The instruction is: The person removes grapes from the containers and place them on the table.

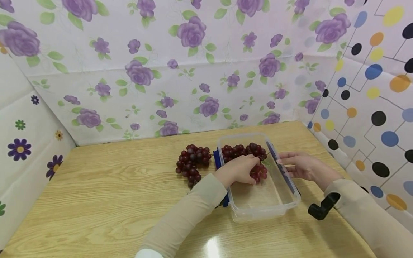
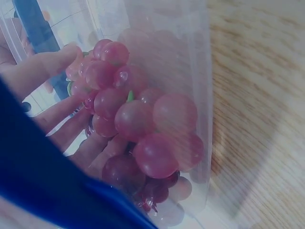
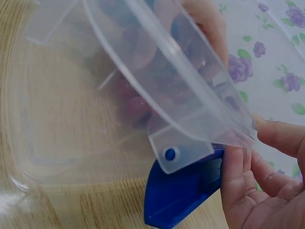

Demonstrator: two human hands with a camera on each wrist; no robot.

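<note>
A clear plastic container (image 1: pixel 255 214) stands on the table, its blue side latches folded outward. My left hand (image 1: pixel 238 170) reaches over the left wall into it and holds a bunch of red grapes (image 1: pixel 260 173) near the middle. The left wrist view shows fingers and thumb around these grapes (image 2: pixel 136 119), seen through the clear wall. Behind them, inside the container, lies a bunch of darker grapes (image 1: pixel 237 151). My right hand (image 1: pixel 301 166) grips the right rim between thumb and fingers, above a blue latch (image 3: pixel 183 191) in the right wrist view.
Left of the container, a bunch of dark grapes (image 1: pixel 191 161) lies on the wooden table (image 1: pixel 106 193). A flowered cloth (image 1: pixel 180 82) hangs behind the table, and a dotted cloth (image 1: pixel 377 118) hangs along the right side. A black mount (image 1: pixel 324 206) sits on the right wrist.
</note>
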